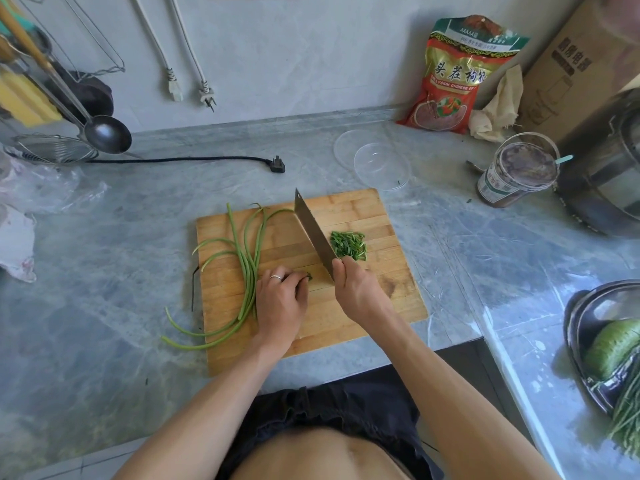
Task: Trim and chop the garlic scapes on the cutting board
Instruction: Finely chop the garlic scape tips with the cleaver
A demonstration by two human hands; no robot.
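Wooden and pale, the cutting board [363,216] lies on the grey marbled counter [121,271], and from the head camera the job looks partly done. A small heap of chopped pieces [349,244] sits on the right half of the board, just beyond the knife. On the left half lies a bundle of whole garlic scapes [250,261], long and uncut, their curled ends trailing off the board's near-left edge onto the counter. So I judge a first batch nearly finished, with the larger share left to cut, and I cannot say whether those long ones have been trimmed.

The left hand [281,299], a ring on one finger, rests knuckles-up near the middle of the board, fingers curled together and tucked over a short green stub [309,276] that peeks out at the fingertips. It appears to be pinning the last of a scape, though most of it is hidden under the hand. The right hand [355,285] is wrapped round the handle of the cleaver [313,233], fingers closed tight, thumb side near the blade's heel. The blade points away from the person, its heel close to the stub, between that stub and the chopped heap.

More green stalks [625,417] lie beside a metal bowl [585,306] at the far right.
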